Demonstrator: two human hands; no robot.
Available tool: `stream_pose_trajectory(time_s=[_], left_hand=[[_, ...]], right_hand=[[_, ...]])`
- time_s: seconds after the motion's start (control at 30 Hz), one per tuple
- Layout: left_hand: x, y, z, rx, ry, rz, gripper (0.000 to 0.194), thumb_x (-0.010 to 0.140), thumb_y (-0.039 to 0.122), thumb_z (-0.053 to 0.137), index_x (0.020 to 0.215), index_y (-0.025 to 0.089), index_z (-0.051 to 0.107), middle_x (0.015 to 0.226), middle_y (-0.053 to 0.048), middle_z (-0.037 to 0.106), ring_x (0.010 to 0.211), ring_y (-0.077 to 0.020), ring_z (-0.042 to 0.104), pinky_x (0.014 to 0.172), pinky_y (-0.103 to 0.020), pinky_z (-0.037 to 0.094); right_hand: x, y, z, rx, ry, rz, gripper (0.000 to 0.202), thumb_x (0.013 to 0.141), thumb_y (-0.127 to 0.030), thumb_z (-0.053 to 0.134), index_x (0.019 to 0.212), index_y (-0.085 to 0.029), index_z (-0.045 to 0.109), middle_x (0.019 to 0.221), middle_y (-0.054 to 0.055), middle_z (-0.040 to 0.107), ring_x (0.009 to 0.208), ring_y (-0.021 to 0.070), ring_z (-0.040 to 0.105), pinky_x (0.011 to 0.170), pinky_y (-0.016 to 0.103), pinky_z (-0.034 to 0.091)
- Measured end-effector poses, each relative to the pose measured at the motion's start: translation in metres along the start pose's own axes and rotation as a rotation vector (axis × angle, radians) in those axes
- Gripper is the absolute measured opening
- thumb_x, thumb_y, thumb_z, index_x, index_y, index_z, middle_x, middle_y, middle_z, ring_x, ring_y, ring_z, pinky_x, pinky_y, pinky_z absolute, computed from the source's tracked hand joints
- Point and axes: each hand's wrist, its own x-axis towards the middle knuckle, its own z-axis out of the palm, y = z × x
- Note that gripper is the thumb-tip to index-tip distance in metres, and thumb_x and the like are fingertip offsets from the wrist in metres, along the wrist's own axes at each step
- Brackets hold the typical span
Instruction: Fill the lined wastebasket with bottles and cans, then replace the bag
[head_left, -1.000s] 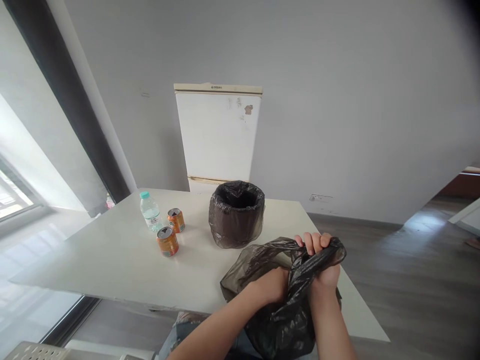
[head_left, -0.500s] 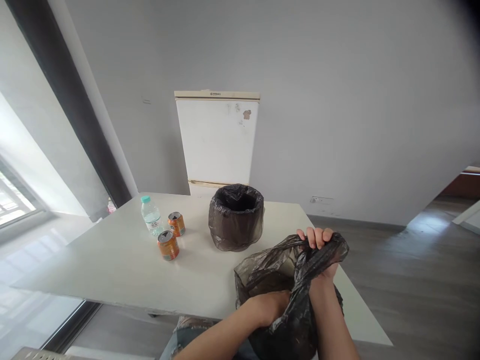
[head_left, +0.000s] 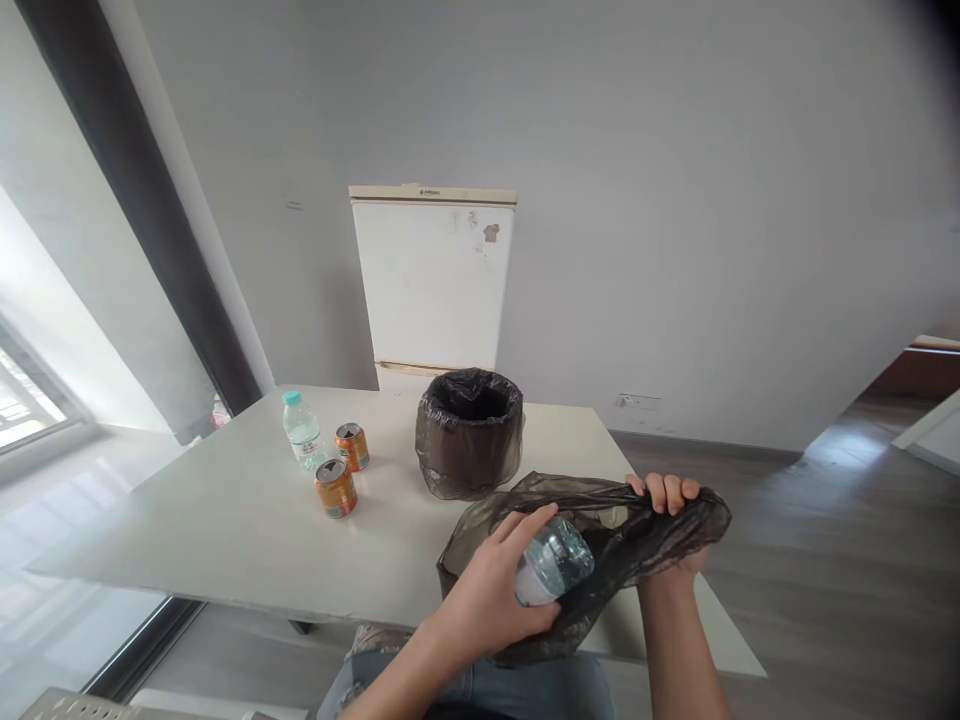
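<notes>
My left hand [head_left: 499, 590] is wrapped round a clear plastic bottle [head_left: 553, 562] with a white label, at the mouth of a black plastic bag [head_left: 630, 560]. The bottle's base points right, towards the bag's inside. My right hand [head_left: 671, 510] grips the bunched rim of this bag at its right side. Farther back on the table stands a bin lined with a black bag [head_left: 470, 435]. An upright bottle with a green cap [head_left: 302, 432] and two orange cans, one behind [head_left: 352, 448] and one in front [head_left: 336, 489], stand to its left.
The white table [head_left: 247, 520] spans the view in front of my legs. A white fridge [head_left: 435, 285] stands behind it against the grey wall. A wall socket [head_left: 637, 401] is low on the right, and a perforated light-coloured object [head_left: 75, 706] shows at the bottom left.
My left hand has come up out of the bag and now shows the bottle in it. My right hand has moved slightly right and down, and the bag looks flatter and higher.
</notes>
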Motion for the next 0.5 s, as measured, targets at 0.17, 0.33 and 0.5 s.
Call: stream_pose_trajectory(time_s=[0.17,0.33,0.5], left_hand=[[-0.019,-0.005,-0.012,-0.272,0.248,0.088,0.1,0.076,0.035,0.086,0.163,0.031,0.037,0.158,-0.013,0.051,0.142,-0.0366,0.053,0.119,-0.05,0.044],[-0.023,-0.013,-0.023,-0.843,0.563,0.168,0.115,0.07,0.053,0.091,0.164,0.028,0.03,0.154,-0.022,0.054,0.127,-0.0404,0.065,0.096,-0.046,0.06],[-0.033,-0.022,-0.06,-1.037,0.849,0.09,0.093,0.071,0.063,0.086,0.153,0.034,0.051,0.15,-0.014,0.06,0.132,-0.0376,0.062,0.105,-0.047,0.056]], right_hand=[[0.001,0.006,-0.011,-0.052,0.022,0.021,0.028,0.081,-0.028,0.08,0.077,-0.022,0.053,0.061,-0.008,0.029,0.057,0.0099,0.029,0.066,0.028,0.043],[0.002,0.011,-0.017,-0.089,-0.039,0.02,0.028,0.08,-0.032,0.081,0.078,-0.022,0.055,0.062,-0.008,0.029,0.057,0.0099,0.031,0.066,0.028,0.045],[0.003,0.013,-0.03,-0.119,-0.09,0.029,0.027,0.08,-0.037,0.081,0.079,-0.023,0.058,0.061,-0.008,0.026,0.057,0.0105,0.03,0.067,0.029,0.045]])
